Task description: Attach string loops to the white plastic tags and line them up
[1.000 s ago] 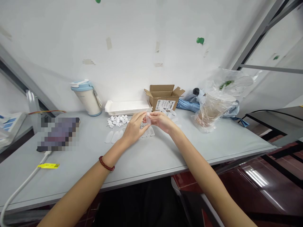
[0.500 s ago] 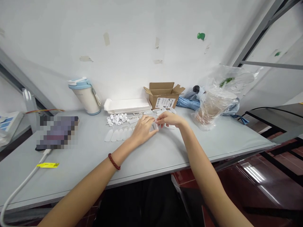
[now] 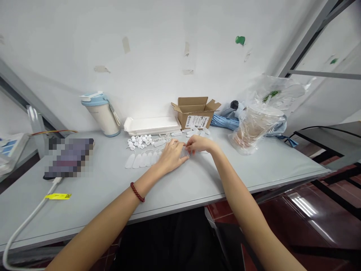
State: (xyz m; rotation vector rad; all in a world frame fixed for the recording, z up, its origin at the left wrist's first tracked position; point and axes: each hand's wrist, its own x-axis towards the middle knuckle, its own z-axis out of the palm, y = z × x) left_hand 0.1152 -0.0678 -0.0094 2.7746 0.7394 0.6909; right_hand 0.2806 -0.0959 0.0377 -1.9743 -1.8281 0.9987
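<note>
My left hand (image 3: 171, 155), with a dark red bead bracelet at the wrist, rests low over the table. Its fingers and thumb close round a small clear plastic piece (image 3: 184, 153) whose kind I cannot make out. Opposite it, my right hand (image 3: 199, 144) pinches at the upper end of the same piece, fingertips close to the left ones. To the left lies a row of flat, translucent white oval pieces (image 3: 137, 161), partly covered by my left hand. A heap of small white round pieces (image 3: 138, 141) sits behind them. More white oval pieces (image 3: 194, 131) lie beyond my right hand.
Along the wall stand a blue-lidded tumbler (image 3: 103, 116), a white tray (image 3: 153, 125) and an open cardboard box (image 3: 196, 113). A plastic-wrapped cup (image 3: 258, 128) and a blue umbrella (image 3: 225, 122) are on the right. A pixelated phone (image 3: 70, 158) with a white cable (image 3: 25, 220) lies left.
The right hand has shifted slightly left, closer to the left fingers, covering more of the clear piece. The left hand stays nearly where it was.
</note>
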